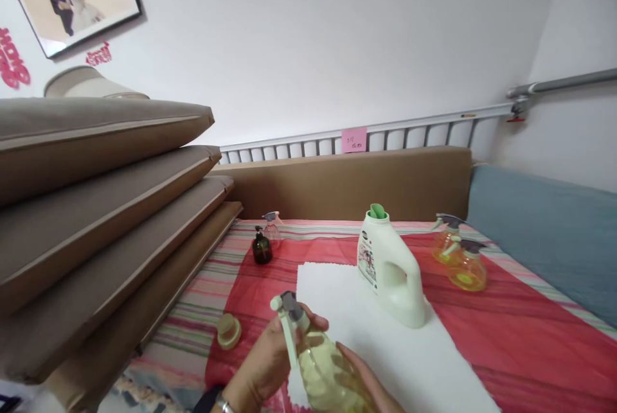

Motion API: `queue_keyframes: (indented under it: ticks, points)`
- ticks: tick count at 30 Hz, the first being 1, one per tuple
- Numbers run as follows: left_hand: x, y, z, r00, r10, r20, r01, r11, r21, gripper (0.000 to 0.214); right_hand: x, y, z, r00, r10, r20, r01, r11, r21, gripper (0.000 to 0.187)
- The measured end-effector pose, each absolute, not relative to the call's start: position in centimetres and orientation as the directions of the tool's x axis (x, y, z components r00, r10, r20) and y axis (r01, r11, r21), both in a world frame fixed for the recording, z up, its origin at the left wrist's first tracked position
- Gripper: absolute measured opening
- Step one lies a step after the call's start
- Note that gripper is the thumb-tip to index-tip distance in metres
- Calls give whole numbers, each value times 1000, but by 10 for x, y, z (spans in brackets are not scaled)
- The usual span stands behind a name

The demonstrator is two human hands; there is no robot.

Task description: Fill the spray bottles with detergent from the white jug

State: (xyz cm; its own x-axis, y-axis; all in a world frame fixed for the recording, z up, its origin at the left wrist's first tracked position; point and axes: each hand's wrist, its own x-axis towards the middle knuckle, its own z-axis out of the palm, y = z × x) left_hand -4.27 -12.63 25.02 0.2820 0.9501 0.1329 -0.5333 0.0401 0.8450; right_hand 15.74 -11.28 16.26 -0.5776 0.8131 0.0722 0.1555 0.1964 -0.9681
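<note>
In front of me is a clear spray bottle (pixel 322 368) with pale yellow liquid in it, tilted to the upper left. Around its neck, just below the grey and white trigger head, my left hand (pixel 277 352) is closed. My right hand (pixel 366 377) wraps the right side of the bottle's body, its fingers partly hidden. Beyond them, a large white detergent jug (pixel 398 272) with a green spout stands uncapped on a white sheet (pixel 328 281). A cream-coloured cap (pixel 228 331) lies left of my left hand.
Two spray bottles with yellow liquid, the nearer one (pixel 467 272) in front, stand at the right. A dark pump bottle (pixel 262 247) and a pinkish clear spray bottle (pixel 272 230) are at the back left. Stacked brown cushions (pixel 120 233) rise along the left.
</note>
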Motion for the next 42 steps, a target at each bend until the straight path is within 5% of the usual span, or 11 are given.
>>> queue_keyframes:
  ticks: [3,12,16,20,27,34,42]
  points:
    - [-26,-136,256,319,939,127,-503,54,862,33,138,-120,184,-605,786,125,-39,127,-991,87]
    - [-21,-145,266,414,905,93,-407,92,909,30,155,-155,219,-648,735,199,-285,8,-958,84]
    - [-10,-146,257,156,982,111,-406,-38,913,27,153,-148,195,-475,845,244,5,280,-960,87]
    - [0,-149,254,-62,996,60,-434,-81,897,36,148,-134,165,-320,917,237,291,333,-897,86]
    - [-10,-137,242,-31,991,134,-449,-133,884,38,144,-139,164,-338,913,229,107,279,-954,83]
    - [-10,-145,253,174,982,74,-383,-2,924,38,151,-144,176,-468,860,202,179,316,-932,90]
    - [9,-147,245,-474,872,118,-311,-292,904,24,143,-147,174,-249,930,270,490,362,-793,86]
